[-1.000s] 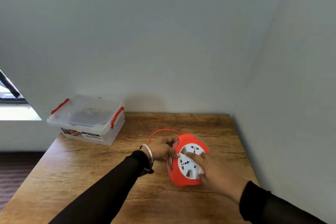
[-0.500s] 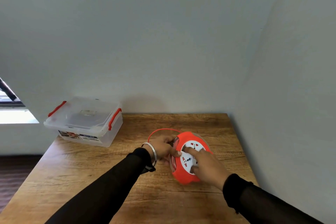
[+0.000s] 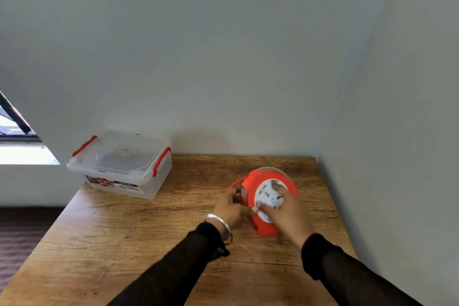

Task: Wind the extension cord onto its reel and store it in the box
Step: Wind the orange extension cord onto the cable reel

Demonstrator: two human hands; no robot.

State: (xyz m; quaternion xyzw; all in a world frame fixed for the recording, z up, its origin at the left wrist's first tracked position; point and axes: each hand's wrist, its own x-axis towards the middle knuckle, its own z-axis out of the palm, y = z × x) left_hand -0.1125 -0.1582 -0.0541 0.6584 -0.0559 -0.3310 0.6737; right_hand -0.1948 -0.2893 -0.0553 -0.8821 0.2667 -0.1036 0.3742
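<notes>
An orange cord reel with a white socket face stands tilted on the wooden table, right of centre. My right hand lies on the white face, fingers gripping it. My left hand holds the reel's left edge, where the orange cord shows as a short loop. How the cord sits under my left fingers is hidden. A clear plastic box with red latches and its lid on stands at the table's back left corner.
Walls close the table at the back and along the right side. A window is at the far left, with dark floor below. The table's left edge drops off beside the box.
My right hand has moved round the white face and down toward me. The loose cord loop at the reel's left has become shorter. The view has shifted slightly, so the reel looks further right.
</notes>
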